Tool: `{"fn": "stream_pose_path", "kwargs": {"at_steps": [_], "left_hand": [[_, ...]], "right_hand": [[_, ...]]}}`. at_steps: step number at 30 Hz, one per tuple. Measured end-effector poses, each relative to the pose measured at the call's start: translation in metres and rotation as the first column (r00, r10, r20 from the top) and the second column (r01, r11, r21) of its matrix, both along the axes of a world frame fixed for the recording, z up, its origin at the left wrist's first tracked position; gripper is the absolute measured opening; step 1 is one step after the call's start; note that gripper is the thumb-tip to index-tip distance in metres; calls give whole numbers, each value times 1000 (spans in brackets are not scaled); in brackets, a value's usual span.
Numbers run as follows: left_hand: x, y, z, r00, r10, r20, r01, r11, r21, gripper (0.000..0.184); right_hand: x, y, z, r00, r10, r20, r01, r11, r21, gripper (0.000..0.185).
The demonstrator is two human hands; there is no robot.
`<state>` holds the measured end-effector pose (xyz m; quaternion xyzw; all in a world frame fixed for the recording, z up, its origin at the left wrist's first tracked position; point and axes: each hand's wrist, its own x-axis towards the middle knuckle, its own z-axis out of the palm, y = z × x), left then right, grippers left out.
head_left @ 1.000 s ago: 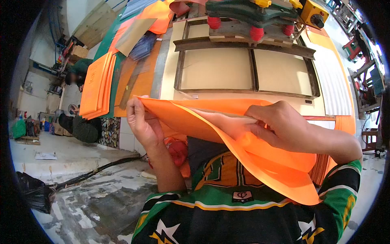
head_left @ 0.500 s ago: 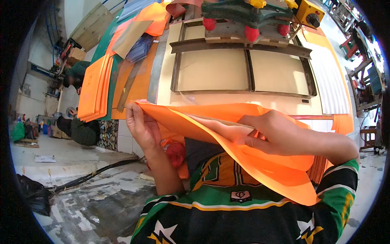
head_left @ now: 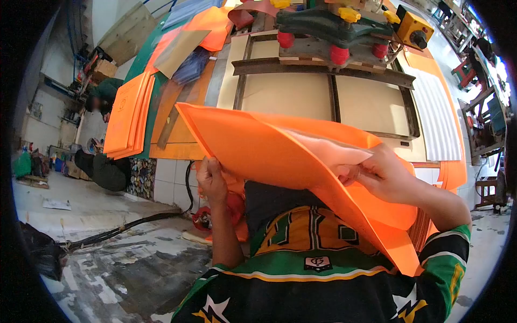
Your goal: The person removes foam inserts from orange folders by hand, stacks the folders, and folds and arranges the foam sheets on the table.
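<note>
An orange folded cover [head_left: 253, 148] is held up between two hands, in front of the near edge of the worktable.
The cover's open side tilts toward the right, showing a pale sheet [head_left: 326, 148] inside the fold; the left hand [head_left: 214, 182] pinches the cover's near left edge between thumb and fingers, while the right hand [head_left: 382, 169] reaches into the opening, its fingers curled narrow on the pale sheet's right end. Beyond the cover, a dark metal frame [head_left: 335, 99] lies on the table, and farther off stands a green machine part [head_left: 323, 27] with red knobs [head_left: 339, 55]. A stack of orange covers [head_left: 126, 116] sits to the left; a white corrugated sheet [head_left: 439, 116] lies to the right.
</note>
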<state>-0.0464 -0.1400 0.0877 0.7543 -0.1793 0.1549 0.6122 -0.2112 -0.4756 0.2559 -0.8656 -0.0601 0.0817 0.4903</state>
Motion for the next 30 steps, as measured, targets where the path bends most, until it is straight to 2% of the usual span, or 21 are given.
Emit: {"fn": "stream_pose_path", "kwargs": {"at_steps": [1, 3, 4, 6, 8, 10, 13, 15, 16, 18, 20, 22, 24, 25, 27, 28, 29, 30], "left_hand": [[-1, 0, 3, 1000, 0, 1, 0, 1000, -3, 38], [-1, 1, 14, 991, 69, 111, -88, 980, 177, 41], [3, 3, 11, 991, 65, 114, -84, 981, 175, 41], [11, 8, 4, 898, 157, 412, -281, 924, 258, 44], [13, 7, 7, 894, 177, 411, -293, 926, 239, 44], [13, 7, 9, 890, 199, 410, -309, 925, 221, 44], [17, 8, 0, 904, 180, 388, -291, 924, 247, 45], [18, 8, -7, 894, 128, 429, -288, 898, 332, 44], [15, 7, -7, 894, 126, 431, -287, 898, 333, 44], [7, 2, -1, 980, 29, 195, -83, 958, 275, 41], [3, -1, 8, 983, 5, 181, -50, 968, 244, 39], [1, -4, 19, 985, -10, 174, -27, 977, 210, 37], [0, -8, 33, 973, 172, 153, -159, 983, -89, 33], [-5, -10, 48, 973, 172, 153, -160, 983, -88, 33], [-23, -9, 82, 990, 95, 105, -77, 983, -166, 29], [-32, -6, 90, 991, 109, 78, -106, 993, -44, 30], [-41, -11, 104, 990, 120, 72, -117, 992, -42, 30], [-53, -21, 119, 997, -60, 58, 60, 998, 13, 32]], "right_hand": [[-1, -2, 3, 999, -17, 27, 17, 1000, -2, 19], [-4, -6, 5, 1000, -23, 19, 23, 1000, 2, 21], [-6, -7, 6, 1000, -29, 8, 29, 1000, 10, 22], [-8, -5, 12, 1000, -20, -3, 20, 1000, -2, 22], [-11, -2, 16, 1000, -7, -16, 7, 1000, -11, 22], [-13, 1, 18, 999, 11, 42, -11, 1000, -5, 22], [-17, -2, 4, 998, 33, 60, -34, 999, 1, 22], [-18, -3, 1, 996, 38, 80, -37, 999, -20, 20], [-19, -3, 0, 994, 46, 98, -42, 998, -44, 17], [-20, -3, 2, 996, 28, 89, -24, 999, -40, 15], [-24, -5, 1, 997, 11, 73, -8, 999, -37, 13], [-25, -8, -1, 991, 89, 100, -69, 981, -181, 17], [-23, 2, -1, 985, 123, 123, -96, 975, -199, 19], [-23, 6, -2, 978, 155, 143, -121, 968, -218, 21], [-24, 8, -10, 979, 191, 70, -164, 944, -286, 24], [-22, 10, -10, 981, 185, 50, -165, 948, -271, 23], [-21, 12, -11, 983, 180, 29, -167, 953, -255, 23], [-20, 14, -10, 982, 189, 23, -177, 951, -253, 23]]}}
